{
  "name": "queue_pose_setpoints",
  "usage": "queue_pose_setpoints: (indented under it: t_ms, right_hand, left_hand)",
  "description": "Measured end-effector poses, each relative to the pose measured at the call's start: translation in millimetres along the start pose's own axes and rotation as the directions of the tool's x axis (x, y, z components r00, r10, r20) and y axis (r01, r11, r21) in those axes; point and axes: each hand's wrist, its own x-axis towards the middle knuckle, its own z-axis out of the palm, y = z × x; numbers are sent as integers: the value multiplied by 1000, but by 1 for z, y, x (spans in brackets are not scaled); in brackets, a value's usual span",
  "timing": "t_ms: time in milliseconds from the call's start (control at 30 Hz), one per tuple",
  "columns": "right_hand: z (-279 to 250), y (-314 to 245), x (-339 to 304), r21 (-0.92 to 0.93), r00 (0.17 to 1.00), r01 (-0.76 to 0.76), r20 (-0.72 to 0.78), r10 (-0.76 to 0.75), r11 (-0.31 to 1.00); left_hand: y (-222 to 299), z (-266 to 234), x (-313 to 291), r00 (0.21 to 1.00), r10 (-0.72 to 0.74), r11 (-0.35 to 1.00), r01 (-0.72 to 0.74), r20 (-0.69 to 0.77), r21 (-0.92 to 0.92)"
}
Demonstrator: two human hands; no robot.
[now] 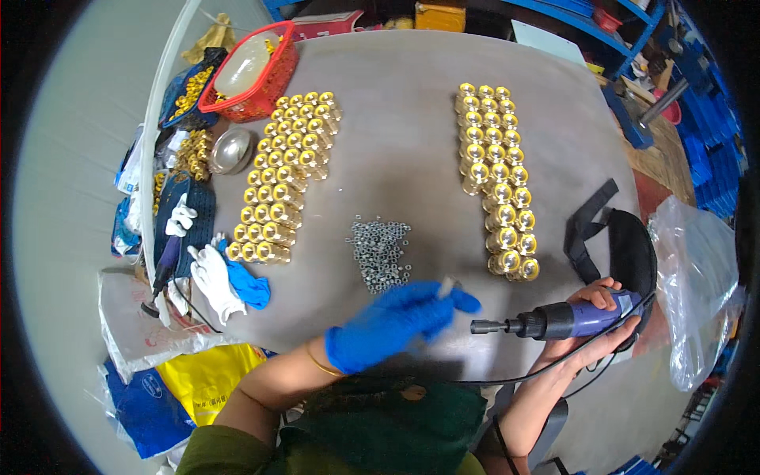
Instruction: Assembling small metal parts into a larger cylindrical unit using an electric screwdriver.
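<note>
My left hand [396,323], in a blue glove with the fingers pinched together, is over the front of the table. Something small and pale shows at its fingertips, too blurred to name. My right hand [564,355] is bare and wrapped round a purple and black electric screwdriver [595,318]. The socket bit [491,326] points left toward the gloved fingers, a short gap away. Beyond my left hand lies a loose pile of small grey metal nuts [378,257]. Brass cylindrical fittings stand in rows, one block at right [497,152] and one at left [279,170].
A red basket [252,71] and a metal bowl [232,150] stand at the far left. White gloves [212,279] and a second power tool [168,261] lie nearer. At right are a black strap [590,226] and a clear plastic bag [693,277]. The screwdriver's cable [514,380] crosses before me.
</note>
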Motion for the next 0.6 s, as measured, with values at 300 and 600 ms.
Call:
queue_pose_setpoints:
  t_ms: [300, 600]
  right_hand:
    - [-1, 3, 5, -7, 1000, -2, -7, 2, 1000]
    - [-2, 4, 5, -61, 1000, 8, 8, -8, 998]
  left_hand:
    - [-1, -133, 3, 646, 606, 555, 74, -464, 829]
    - [0, -132, 12, 644, 657, 497, 22, -392, 868]
